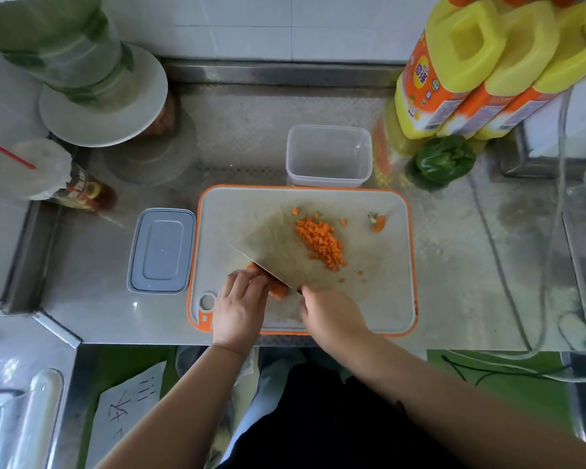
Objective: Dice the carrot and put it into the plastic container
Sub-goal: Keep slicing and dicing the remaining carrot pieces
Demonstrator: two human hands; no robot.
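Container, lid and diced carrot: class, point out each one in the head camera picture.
Container (329,179), head view, on its near wall.
Lid (162,250), head view, on its flat centre panel.
Diced carrot (320,242), head view, on the middle of the pile.

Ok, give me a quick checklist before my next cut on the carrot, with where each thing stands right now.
1. Left hand holds the carrot piece steady: ok.
2. Left fingertips tucked back from the blade: cannot tell.
3. Right hand grip on the knife: ok, though the handle is hidden.
4. Diced pile clear of the cutting line: ok.
5. Plastic container open, beyond the cutting board: ok.
6. Carrot end scrap apart from the dice: ok.
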